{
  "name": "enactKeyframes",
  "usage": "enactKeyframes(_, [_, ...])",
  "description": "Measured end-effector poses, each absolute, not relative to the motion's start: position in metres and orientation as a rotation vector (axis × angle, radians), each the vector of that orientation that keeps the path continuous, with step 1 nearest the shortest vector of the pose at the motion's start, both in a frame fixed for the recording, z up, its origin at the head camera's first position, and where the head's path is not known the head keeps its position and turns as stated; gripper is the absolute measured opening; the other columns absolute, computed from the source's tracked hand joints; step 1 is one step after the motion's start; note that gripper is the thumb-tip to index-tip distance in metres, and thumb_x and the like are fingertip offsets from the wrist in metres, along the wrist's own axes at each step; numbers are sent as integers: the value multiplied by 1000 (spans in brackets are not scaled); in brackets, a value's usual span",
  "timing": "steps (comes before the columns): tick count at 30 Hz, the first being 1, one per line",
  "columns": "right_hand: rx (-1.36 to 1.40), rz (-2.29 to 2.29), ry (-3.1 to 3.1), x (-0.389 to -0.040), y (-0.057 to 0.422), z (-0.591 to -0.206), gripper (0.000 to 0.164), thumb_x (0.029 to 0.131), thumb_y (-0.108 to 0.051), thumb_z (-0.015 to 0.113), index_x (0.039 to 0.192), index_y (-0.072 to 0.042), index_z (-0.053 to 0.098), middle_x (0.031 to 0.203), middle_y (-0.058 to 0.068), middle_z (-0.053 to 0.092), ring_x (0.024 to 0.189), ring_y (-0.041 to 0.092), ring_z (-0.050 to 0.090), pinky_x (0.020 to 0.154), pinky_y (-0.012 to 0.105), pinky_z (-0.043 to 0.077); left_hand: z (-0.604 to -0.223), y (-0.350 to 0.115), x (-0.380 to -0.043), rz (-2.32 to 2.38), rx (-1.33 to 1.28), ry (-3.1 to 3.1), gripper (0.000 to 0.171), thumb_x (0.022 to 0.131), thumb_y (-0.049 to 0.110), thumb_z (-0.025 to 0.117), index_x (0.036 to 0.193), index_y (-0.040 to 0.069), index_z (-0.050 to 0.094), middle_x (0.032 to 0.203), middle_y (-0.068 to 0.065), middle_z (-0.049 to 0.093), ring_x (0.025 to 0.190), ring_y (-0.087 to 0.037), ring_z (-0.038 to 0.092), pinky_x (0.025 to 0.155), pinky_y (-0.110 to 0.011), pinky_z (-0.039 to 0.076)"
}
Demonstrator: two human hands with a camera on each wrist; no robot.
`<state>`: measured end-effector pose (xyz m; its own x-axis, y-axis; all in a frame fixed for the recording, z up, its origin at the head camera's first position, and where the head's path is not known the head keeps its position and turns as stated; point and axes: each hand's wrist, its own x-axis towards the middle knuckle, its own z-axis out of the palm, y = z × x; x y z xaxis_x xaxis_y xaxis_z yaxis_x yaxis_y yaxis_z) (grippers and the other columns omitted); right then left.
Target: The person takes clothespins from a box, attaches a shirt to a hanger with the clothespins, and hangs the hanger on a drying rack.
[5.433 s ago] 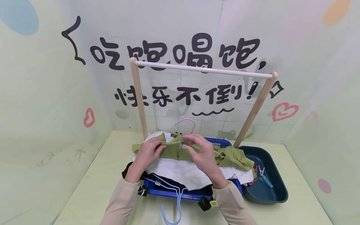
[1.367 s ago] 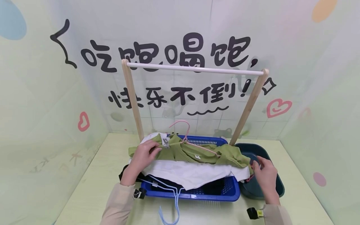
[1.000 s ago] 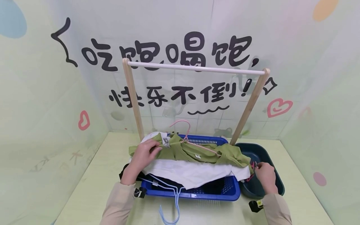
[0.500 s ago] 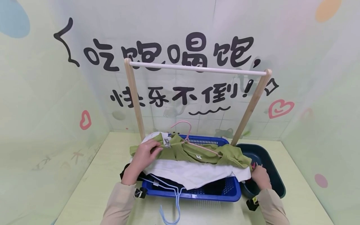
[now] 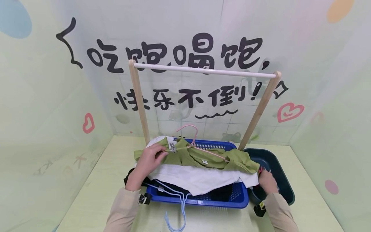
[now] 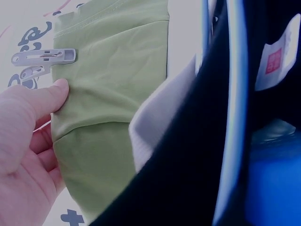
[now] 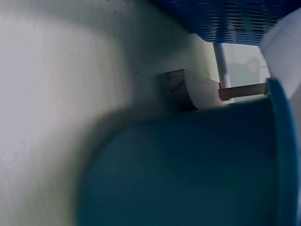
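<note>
My left hand [image 5: 150, 158] pinches the edge of a green shirt [image 5: 240, 159] at its left shoulder. Right beside the thumb, a grey clothespin [image 6: 44, 57] is clipped to that edge. A pink hanger [image 5: 196, 132] runs inside the shirt, hook pointing up at the back. My right hand [image 5: 268, 182] is down in the dark teal basin [image 5: 287, 187], fingers among clothespins; a red clothespin [image 5: 261, 169] shows by the fingertips. I cannot tell whether it grips one. The right wrist view shows only the basin's outer wall, not the hand.
Under the shirt lie a white garment [image 5: 191, 177] and black cloth [image 5: 220, 193] on a blue basket [image 5: 229, 203]. Light-blue hangers [image 5: 184, 209] jut over its front rim. Behind stands a wooden rack with a white rail [image 5: 203, 69], close to the wall.
My right hand has left the grey clothespin on the shirt, moved right to the basin and lowered into it, shifting slightly left. My left hand keeps its pinch on the shirt.
</note>
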<state>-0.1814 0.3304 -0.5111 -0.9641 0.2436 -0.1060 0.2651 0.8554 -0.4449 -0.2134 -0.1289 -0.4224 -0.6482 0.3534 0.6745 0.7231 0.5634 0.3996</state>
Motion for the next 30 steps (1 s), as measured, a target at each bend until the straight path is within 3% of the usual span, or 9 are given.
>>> enactKeyframes(7, [412,-726,2994,-181,331,-516,27,83,-8,44,94,17,45,88,38,55,72,45,58,60,53,48,-422,-129,-214,-919,-863,-2261,8,76,-1,74,81,1,68,77,-6,64,67,-16,60,59,-29,51])
enactKeyframes(14, [460,-706,2952,-176,332,-507,19,81,-9,48,82,10,49,81,32,57,64,35,56,53,48,46,-422,-128,-213,-921,-868,-2257,9,76,-1,74,81,1,67,77,-7,64,66,-16,60,58,-28,50])
enactKeyframes(20, [508,-724,2951,-169,336,-498,36,81,-23,56,82,13,53,77,28,57,63,33,56,51,44,45,-424,-128,-214,-929,-865,-2251,9,76,-3,74,81,1,67,77,-6,64,66,-15,59,58,-27,50])
enactKeyframes(25, [483,-805,2981,-163,340,-490,19,75,-11,60,74,7,53,64,13,54,56,24,50,48,33,39,-425,-129,-214,-928,-867,-2247,9,75,-3,74,81,0,67,77,-7,64,65,-14,58,57,-25,49])
enactKeyframes(30, [427,-834,3036,-159,341,-474,30,75,-6,63,94,16,57,76,23,60,64,29,55,53,37,48,-424,-129,-215,-928,-869,-2237,10,75,-4,74,81,0,67,77,-7,64,65,-15,59,57,-26,50])
